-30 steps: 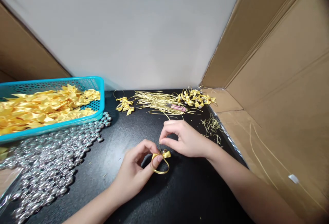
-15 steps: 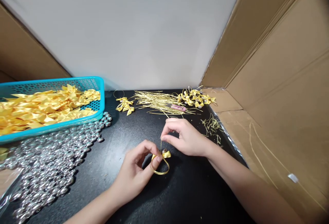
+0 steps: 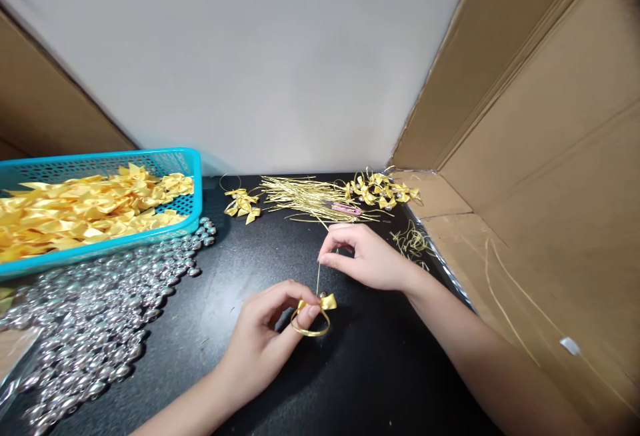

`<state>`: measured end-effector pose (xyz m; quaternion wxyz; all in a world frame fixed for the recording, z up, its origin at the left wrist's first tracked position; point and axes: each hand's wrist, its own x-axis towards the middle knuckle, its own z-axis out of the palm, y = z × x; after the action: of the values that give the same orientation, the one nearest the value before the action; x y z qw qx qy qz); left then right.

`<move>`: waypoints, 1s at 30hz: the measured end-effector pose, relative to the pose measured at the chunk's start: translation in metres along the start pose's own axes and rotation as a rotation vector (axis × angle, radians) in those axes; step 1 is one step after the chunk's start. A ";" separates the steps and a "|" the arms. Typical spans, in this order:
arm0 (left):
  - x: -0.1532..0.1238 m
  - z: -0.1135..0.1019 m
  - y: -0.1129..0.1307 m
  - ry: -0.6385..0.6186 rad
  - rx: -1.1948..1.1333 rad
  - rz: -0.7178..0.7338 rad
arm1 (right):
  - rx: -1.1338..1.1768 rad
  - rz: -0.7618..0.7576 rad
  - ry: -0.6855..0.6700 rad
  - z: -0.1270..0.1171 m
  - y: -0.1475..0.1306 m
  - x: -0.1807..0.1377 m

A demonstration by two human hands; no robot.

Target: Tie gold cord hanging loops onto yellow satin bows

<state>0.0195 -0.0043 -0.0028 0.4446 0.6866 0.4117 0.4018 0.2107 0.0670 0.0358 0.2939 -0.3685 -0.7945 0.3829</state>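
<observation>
A yellow ribbon bow point(image 3: 329, 302) with a small bead behind it is pinched between the thumb and forefinger of my left hand point(image 3: 275, 319). A loop of gold cord point(image 3: 313, 335) hangs from the bow, around my thumb. Just above and to the right, my right hand point(image 3: 363, 257) pinches the thin gold cord end point(image 3: 318, 279), which runs taut up from the bow. The knot, if there is one, is hidden under my left fingertips.
A blue basket point(image 3: 199, 186) of yellow bows stands left, with many silver beads point(image 3: 100, 329) before it. At the back lie gold cord lengths point(image 3: 300, 196), a pink clip point(image 3: 347, 209), and bow clusters point(image 3: 243, 204). Cord scraps point(image 3: 413, 241) lie right, beside cardboard point(image 3: 550, 189).
My right hand has moved slightly up and right, drawing out more of the cord end. The bow has shifted a little right, and the loop now looks rounder.
</observation>
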 end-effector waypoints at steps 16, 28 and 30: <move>0.000 0.000 0.007 0.118 0.000 -0.039 | 0.003 -0.021 0.027 -0.006 -0.013 -0.005; 0.001 -0.001 0.020 0.111 -0.099 -0.200 | 0.121 -0.086 -0.134 -0.025 -0.027 -0.013; 0.001 -0.001 0.020 0.110 -0.101 -0.223 | 0.131 -0.093 -0.164 -0.027 -0.030 -0.015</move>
<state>0.0235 -0.0082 0.0166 0.4971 0.5904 0.4884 0.4071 0.2284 0.0522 0.0722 0.2687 -0.2787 -0.8054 0.4489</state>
